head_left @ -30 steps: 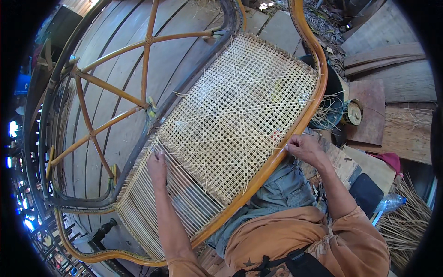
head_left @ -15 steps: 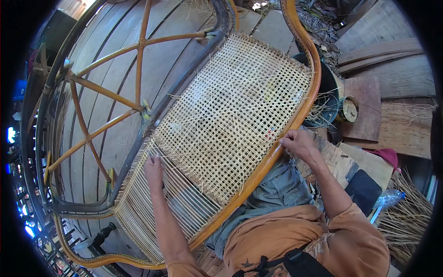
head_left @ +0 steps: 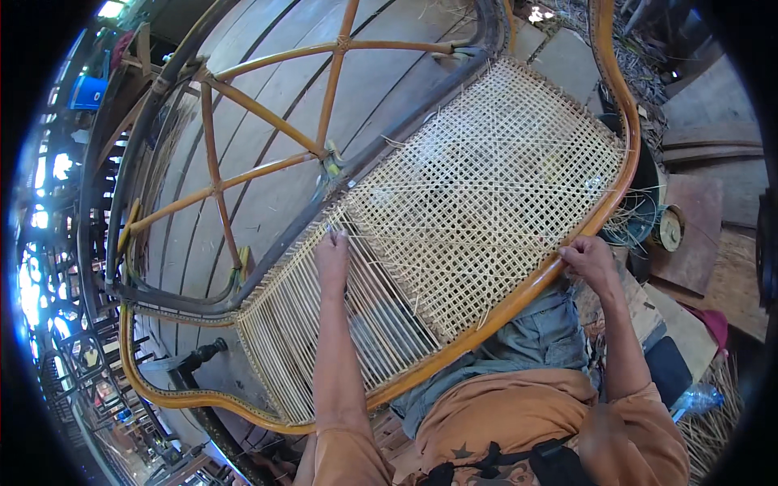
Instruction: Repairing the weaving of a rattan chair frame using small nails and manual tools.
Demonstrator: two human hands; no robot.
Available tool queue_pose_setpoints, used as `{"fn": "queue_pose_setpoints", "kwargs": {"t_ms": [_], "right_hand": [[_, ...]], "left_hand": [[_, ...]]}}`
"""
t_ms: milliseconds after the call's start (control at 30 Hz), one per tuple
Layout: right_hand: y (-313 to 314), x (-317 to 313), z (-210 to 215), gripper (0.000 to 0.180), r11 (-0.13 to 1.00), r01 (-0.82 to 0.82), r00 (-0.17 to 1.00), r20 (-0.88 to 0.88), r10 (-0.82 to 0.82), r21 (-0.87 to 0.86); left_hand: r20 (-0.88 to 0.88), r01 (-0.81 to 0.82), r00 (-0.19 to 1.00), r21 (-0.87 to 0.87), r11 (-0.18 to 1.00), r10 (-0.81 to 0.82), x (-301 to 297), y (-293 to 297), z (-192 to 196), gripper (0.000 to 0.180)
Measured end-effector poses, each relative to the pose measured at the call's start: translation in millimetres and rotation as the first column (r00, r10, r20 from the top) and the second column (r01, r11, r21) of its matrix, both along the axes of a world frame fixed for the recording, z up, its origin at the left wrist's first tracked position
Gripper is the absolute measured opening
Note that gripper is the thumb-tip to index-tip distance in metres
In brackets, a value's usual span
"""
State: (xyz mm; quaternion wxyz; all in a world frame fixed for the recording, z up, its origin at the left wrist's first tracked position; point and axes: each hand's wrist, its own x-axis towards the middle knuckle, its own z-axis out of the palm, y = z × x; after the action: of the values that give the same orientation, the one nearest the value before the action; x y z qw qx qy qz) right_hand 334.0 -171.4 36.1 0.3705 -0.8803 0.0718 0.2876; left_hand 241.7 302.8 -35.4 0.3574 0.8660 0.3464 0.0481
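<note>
A curved rattan frame (head_left: 519,312) lies across my lap, with a cane mesh panel (head_left: 486,186) woven over its right part. On its left part, parallel cane strands (head_left: 275,332) run side by side with gaps between them. My left hand (head_left: 331,261) is closed in a pinch on a thin cane strand at the mesh's left edge. My right hand (head_left: 593,261) is pinched shut at the near rim of the frame. A pale strand seems to run across the mesh between the two hands; the right fingertips hide its end.
Dark bent rails and rattan crossbars (head_left: 279,121) adjoin the panel on the far side, above a plank surface (head_left: 267,49). At the right are a dark bucket (head_left: 636,215), a tin (head_left: 669,227), wooden boards (head_left: 689,231), a plastic bottle (head_left: 698,398) and loose cane (head_left: 713,429).
The view has turned left, so the frame and both hands appear farther right. Both hands keep their pinches at about the same places on the panel.
</note>
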Motion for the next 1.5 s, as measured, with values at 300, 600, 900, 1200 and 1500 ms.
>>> {"fn": "queue_pose_setpoints", "kwargs": {"t_ms": [300,600,900,1200,1500], "right_hand": [[-48.9,-5.0,30.4,0.02,0.972,-0.083,0.94,0.307,0.15,-0.22],[57.1,-66.9,102.2,0.017,0.834,-0.45,0.836,0.478,0.269,0.319],[-0.4,-35.0,55.0,0.019,0.95,-0.308,0.856,0.418,0.304,-0.059],[8.9,13.7,48.4,0.022,0.907,-0.396,0.892,0.172,0.417,-0.144],[22.7,12.7,65.1,0.026,0.894,-0.397,0.909,0.047,0.414,-0.208]], "left_hand": [[-0.008,-0.027,1.0,-0.009,1.0,0.027,-13.9,-43.3,77.7,0.033],[0.169,0.339,0.941,-0.445,0.829,-0.294,-24.5,-260.0,166.6,0.015],[-0.271,0.641,0.725,-0.073,0.764,-0.634,13.7,-261.6,138.0,0.032],[-0.406,0.878,0.45,0.038,0.478,-0.795,63.9,-268.7,112.6,0.026],[-0.529,0.912,0.354,0.014,0.409,-0.771,84.9,-270.0,117.2,0.029]]}}
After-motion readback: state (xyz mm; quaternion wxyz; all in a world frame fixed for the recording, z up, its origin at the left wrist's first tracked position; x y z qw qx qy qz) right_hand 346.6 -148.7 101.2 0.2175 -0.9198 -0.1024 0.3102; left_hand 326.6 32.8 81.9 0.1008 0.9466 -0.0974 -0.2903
